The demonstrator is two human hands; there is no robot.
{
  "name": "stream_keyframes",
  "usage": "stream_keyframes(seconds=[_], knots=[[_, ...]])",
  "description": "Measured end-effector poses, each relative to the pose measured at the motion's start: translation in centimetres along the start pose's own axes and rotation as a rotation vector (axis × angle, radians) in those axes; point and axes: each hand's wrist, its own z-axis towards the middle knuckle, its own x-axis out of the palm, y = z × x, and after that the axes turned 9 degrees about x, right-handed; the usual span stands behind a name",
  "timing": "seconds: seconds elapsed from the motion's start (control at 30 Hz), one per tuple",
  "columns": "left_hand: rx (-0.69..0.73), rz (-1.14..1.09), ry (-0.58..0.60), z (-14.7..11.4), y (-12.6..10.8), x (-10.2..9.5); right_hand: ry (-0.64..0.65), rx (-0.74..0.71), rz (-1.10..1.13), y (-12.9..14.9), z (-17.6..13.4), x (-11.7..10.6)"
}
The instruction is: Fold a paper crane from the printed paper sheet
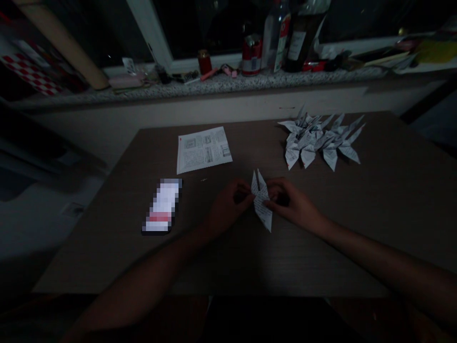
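Between my hands, just above the table point(228, 267), is a piece of folded origami paper point(262, 205) with printed text. Two narrow points stick up at its top and one wider point faces down towards me. My left hand point(233, 200) pinches its left edge between thumb and fingers. On the other side, my right hand point(287, 200) grips the right edge, thumb on the front face and fingers curled behind. A group of several similar folded paper pieces point(314, 140) rests at the back right of the table.
Flat printed sheets point(204, 150) lie at the back left. Nearer me on the left is a phone point(162, 207) with a lit, blurred screen. Behind the table, a stone windowsill point(221, 85) carries a red can point(252, 55), a clear bottle point(276, 40), a dark bottle point(298, 45) and small clutter.
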Motion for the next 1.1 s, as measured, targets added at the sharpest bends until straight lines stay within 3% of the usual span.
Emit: stream_keyframes(seconds=[0.17, 0.33, 0.53, 0.8, 1.1], knots=[[0.013, -0.065, -0.021, -0.2, -0.2, 0.3, 0.113, 0.204, 0.140, 1.5, 0.7, 0.2], [-0.013, -0.109, 0.013, -0.5, -0.5, 0.3, 0.085, 0.293, 0.188, 2.3, 0.8, 0.9], [0.020, -0.113, 0.009, -0.2, -1.2, -0.4, 0.142, 0.324, 0.258, 2.5, 0.5, 1.1], [-0.047, -0.202, 0.021, -0.2, -1.3, -0.4, 0.173, 0.295, 0.258, 2.5, 0.2, 1.1], [-0.075, -0.201, -0.004, -0.1, -1.1, -0.2, 0.142, 0.287, 0.187, 2.5, -0.1, 1.4]])
